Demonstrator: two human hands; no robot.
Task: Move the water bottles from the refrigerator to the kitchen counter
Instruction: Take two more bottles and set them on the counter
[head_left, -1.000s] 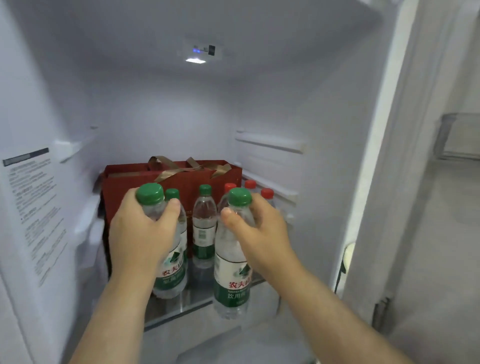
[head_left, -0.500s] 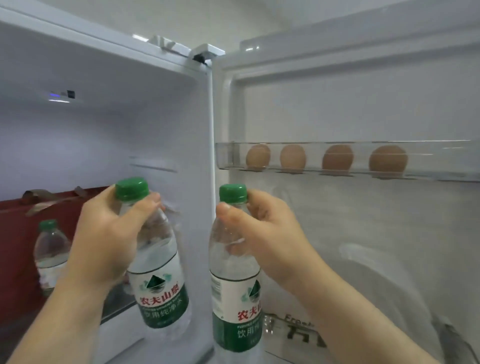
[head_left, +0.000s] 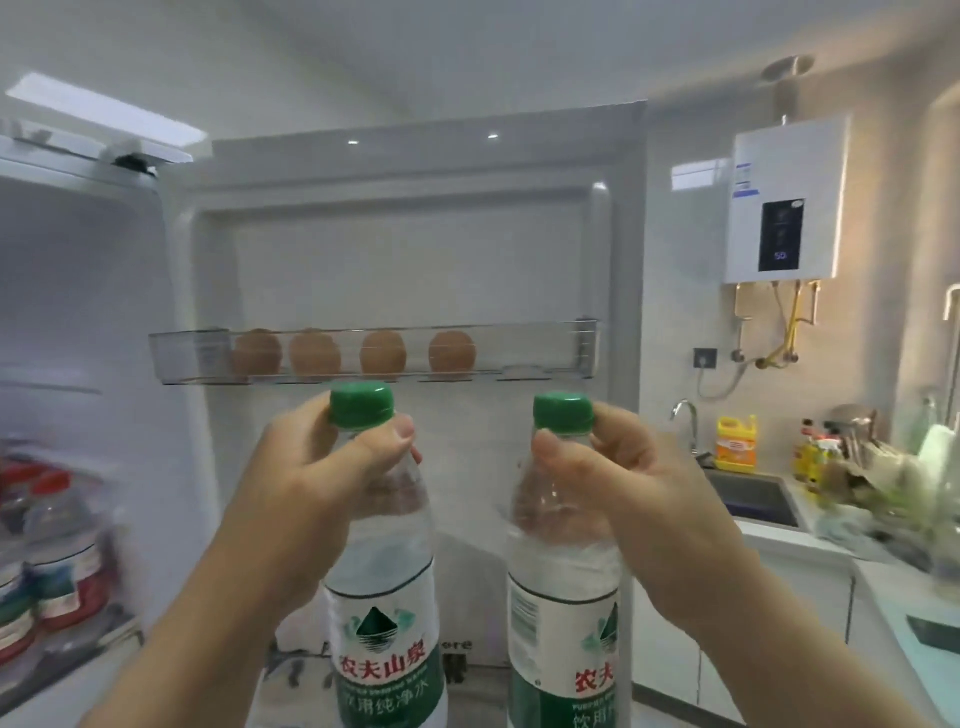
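Small kitchen, pale walls, with one white water heater (head_left: 784, 197) mounted high on the right and yellow hoses hanging under it. The counter (head_left: 878, 577) runs down the right side. Its sink (head_left: 753, 499) is at the far end, with one faucet (head_left: 685, 421) and one yellow detergent jug (head_left: 736, 441) along the back edge. There's a heap of clutter toward the counter's right edge, but it's way too blurry to sort out.

The refrigerator (head_left: 78, 286) stands open on the left, and its door (head_left: 415, 260) is swung wide, facing the camera. One clear door bin (head_left: 545, 358) crosses it, and inside are four brown eggs (head_left: 383, 353) in a row, sitting toward the bin's left half. Low inside the fridge there are some shelf bottles (head_left: 57, 571) with red and green labels, too smeared for me to count.

Now the main bit: two water bottles, one per hand. The left hand (head_left: 311, 483) is wrapped around the neck of the left bottle (head_left: 384, 597) just under its cap, and the right hand (head_left: 634, 499) grips the right bottle (head_left: 561, 623) the same way. Both bottles are clear, each with one green cap and a white-and-green label. They're held upright in the air in front of the door, just below the egg bin. They're side by side, not touching, and not on the counter yet.
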